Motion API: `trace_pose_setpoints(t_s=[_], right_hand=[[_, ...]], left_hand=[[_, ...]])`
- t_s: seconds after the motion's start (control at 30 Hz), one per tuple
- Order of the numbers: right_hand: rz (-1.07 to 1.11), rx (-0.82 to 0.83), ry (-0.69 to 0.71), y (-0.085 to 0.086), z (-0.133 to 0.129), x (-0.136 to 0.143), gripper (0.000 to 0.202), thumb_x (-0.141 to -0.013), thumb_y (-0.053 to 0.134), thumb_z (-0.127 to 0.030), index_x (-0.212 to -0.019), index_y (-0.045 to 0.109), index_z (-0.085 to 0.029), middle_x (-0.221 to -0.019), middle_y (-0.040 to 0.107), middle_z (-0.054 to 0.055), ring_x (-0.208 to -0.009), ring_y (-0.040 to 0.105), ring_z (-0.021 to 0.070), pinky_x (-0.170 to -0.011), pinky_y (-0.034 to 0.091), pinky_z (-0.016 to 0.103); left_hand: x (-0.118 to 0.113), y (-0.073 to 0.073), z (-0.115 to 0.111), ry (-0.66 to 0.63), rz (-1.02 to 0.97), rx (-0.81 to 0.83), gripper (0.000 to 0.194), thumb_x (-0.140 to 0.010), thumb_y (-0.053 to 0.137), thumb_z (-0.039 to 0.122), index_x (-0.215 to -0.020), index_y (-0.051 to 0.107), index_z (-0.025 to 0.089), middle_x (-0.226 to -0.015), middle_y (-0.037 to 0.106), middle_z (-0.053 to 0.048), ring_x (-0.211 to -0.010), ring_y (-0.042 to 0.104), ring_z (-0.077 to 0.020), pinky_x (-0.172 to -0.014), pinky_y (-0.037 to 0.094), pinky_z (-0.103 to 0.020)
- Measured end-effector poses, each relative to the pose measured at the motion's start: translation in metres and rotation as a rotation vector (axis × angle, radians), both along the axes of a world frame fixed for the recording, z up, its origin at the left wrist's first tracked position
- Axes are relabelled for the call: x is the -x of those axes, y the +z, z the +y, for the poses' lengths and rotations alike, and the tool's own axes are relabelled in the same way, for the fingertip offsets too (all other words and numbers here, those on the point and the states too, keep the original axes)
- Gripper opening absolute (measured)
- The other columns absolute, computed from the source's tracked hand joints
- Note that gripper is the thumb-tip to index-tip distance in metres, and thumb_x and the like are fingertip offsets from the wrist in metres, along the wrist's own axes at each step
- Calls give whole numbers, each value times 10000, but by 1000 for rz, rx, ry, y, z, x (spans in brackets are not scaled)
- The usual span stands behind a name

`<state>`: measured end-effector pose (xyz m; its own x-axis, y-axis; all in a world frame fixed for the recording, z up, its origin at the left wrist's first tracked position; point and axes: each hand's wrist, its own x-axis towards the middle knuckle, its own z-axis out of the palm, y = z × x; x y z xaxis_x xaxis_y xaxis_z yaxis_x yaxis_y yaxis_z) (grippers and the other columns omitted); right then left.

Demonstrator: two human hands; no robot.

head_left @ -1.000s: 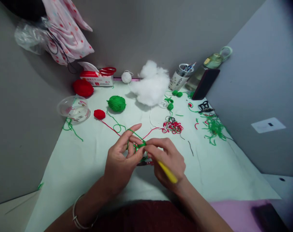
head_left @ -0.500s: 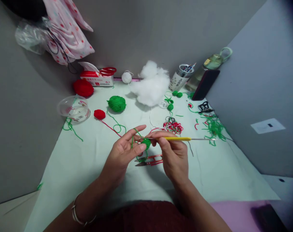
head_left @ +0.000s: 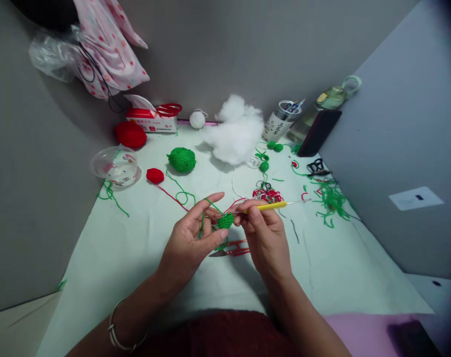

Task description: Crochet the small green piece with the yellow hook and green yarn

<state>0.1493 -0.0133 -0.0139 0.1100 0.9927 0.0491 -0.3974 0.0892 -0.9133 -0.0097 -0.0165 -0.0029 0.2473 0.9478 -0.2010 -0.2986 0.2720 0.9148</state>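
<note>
My left hand (head_left: 195, 233) pinches a small green crochet piece (head_left: 225, 221) between thumb and fingers, its index finger raised with green yarn looped over it. In my right hand (head_left: 268, 235) is a crochet hook (head_left: 266, 207) with a yellow grip, held like a pencil. The hook's left tip meets the upper edge of the green piece; its other metal end points right. Beneath the hands lie thread snips (head_left: 236, 248) with orange-red handles, partly hidden. A green yarn ball (head_left: 181, 159) and a small red yarn ball (head_left: 155, 175) sit beyond the left hand.
White stuffing (head_left: 234, 131) is heaped at the back. A clear plastic bowl (head_left: 117, 166), a large red yarn ball (head_left: 130, 135) and a tissue box (head_left: 151, 121) stand left. Yarn scraps (head_left: 329, 198), a pen holder (head_left: 281, 121), a phone (head_left: 319, 133) and a bottle (head_left: 331, 96) are right.
The hook has tilted, its right end now higher and farther left. The green piece has turned in my left fingers and shows more of its stitched side.
</note>
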Motion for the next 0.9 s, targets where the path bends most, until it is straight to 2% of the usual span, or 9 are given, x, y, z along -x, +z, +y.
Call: trace_pose_setpoints(t_s=[0.23,0.37,0.5,0.67,0.8,0.9], right_hand=[[184,132,52,2,6,1,204,-833,868,-418,-856,802,-227,-827,754,-5,-683,629,85,-689,546,193],[213,178,66,1,5,-1,229,-813,883,-431,-857,802,-221,-814,740,-6,-670,617,80,-658,535,176],[199,186,60,1,3,-1,239,-824,870,-444,-865,803,-219,-836,735,-1,-662,605,72,-650,527,172],[112,145,2,1,3,2,229,-840,849,-447,-866,813,-223,-798,706,-2,-667,605,84,-673,538,200],[62,122,-16,1,2,2,206,-871,816,-438,-876,813,-231,-756,687,-5,-675,606,99,-694,552,223],[93,147,-2,1,3,1,219,-860,830,-438,-876,805,-221,-752,693,-8,-666,607,92,-674,553,206]], left_hand=[[3,0,-1,-35,3,6,616,-846,831,176,-1412,651,335,-950,641,52,-652,416,-65,-786,430,-263],[2,-3,2,-48,-23,11,616,-848,832,209,-1427,638,287,-944,673,18,-728,492,-107,-794,434,-291],[2,-8,7,-81,-131,74,597,-830,830,247,-1397,645,219,-988,697,-36,-826,564,-158,-774,436,-313],[0,-13,11,-88,-192,174,602,-816,816,237,-1387,638,171,-976,703,-48,-677,480,-110,-666,397,-289],[0,-13,11,-74,-219,205,689,-803,840,233,-1440,588,167,-973,713,-45,-659,491,-94,-632,390,-256],[0,-11,10,-79,-265,233,663,-811,847,219,-1426,606,167,-829,686,27,-520,354,-42,-687,453,-247]])
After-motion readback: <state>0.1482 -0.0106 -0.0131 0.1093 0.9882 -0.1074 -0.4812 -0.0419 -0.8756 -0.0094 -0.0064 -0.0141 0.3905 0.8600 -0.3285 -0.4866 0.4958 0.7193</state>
